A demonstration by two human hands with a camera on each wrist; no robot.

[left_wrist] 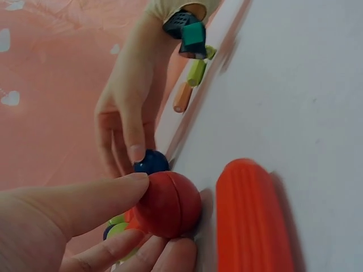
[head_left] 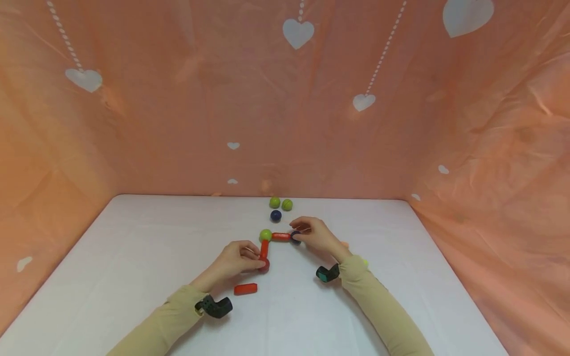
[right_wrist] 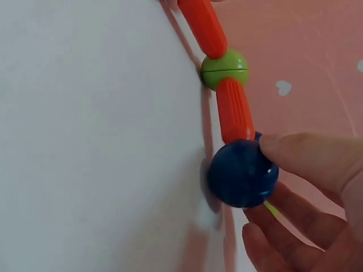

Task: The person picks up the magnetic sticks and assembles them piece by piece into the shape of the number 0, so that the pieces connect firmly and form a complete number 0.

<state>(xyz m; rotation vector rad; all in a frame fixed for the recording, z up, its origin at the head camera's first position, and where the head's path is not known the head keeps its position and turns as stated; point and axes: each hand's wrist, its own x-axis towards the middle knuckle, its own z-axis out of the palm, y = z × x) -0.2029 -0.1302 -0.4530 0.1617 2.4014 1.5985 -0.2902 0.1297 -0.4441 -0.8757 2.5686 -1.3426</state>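
Note:
My left hand (head_left: pixel 238 258) pinches a red ball (left_wrist: pixel 176 205) between thumb and fingers, low at the tabletop. A red rod (head_left: pixel 264 248) runs from that ball to a green ball (head_left: pixel 265 235). From the green ball a second red rod (right_wrist: pixel 235 110) leads to a dark blue ball (right_wrist: pixel 239 175), so the pieces form a corner. The thumb and fingers of my right hand (head_left: pixel 318 235) hold the blue ball. In front of the left hand, a loose red rod (head_left: pixel 245 289) lies on the table.
Behind the joined pieces lie two green balls (head_left: pixel 281 203) and another dark blue ball (head_left: pixel 275 215). Beyond the right hand, the left wrist view shows an orange rod (left_wrist: pixel 182 97) and a yellow-green rod (left_wrist: pixel 196 72). Pink cloth (head_left: pixel 267 113) with hearts surrounds the white table (head_left: pixel 147 237).

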